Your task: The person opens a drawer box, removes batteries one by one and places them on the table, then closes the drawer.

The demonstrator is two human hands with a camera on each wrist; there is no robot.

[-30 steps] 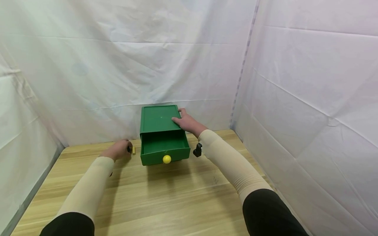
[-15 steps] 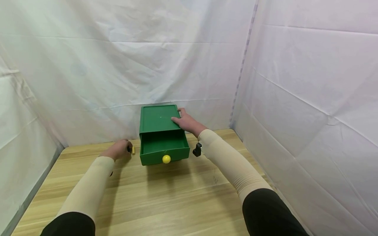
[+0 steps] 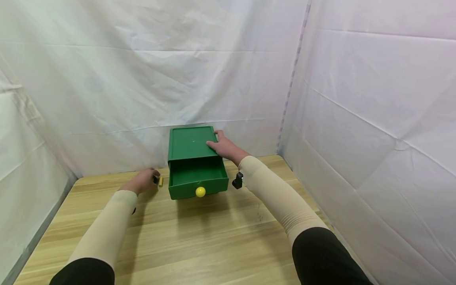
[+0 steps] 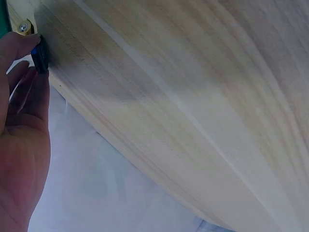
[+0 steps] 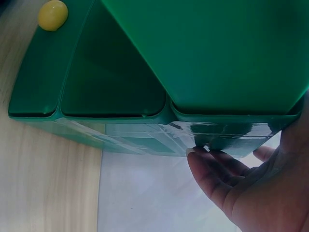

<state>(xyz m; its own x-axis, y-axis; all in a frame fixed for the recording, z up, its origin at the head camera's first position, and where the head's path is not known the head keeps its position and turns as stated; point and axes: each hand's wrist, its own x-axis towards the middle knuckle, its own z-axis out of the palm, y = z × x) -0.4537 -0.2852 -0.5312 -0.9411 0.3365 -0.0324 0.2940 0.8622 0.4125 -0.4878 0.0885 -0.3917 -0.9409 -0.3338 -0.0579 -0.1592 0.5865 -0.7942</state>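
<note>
A green plastic drawer box [image 3: 192, 141] stands at the table's back with its drawer [image 3: 199, 172] pulled out. The drawer front has a round yellow knob [image 3: 200, 192]. My right hand [image 3: 227, 147] holds the box by its right edge, thumb on top; in the right wrist view, bent fingers [image 5: 212, 175] touch the side wall. Left of the box, my left hand [image 3: 142, 180] pinches a small black cylindrical object [image 4: 40, 54] between thumb and fingers, low over the table. Beside it stands a small gold cylinder [image 3: 161, 181] with a silvery end, like a battery.
The wooden table [image 3: 199, 245] stretches in front of the box to the lower edge of view. White cloth walls [image 3: 142, 79] enclose the back and both sides. Clear tape [image 5: 140, 137] runs along the box's side. A small black device [image 3: 238, 180] sits on the right wrist.
</note>
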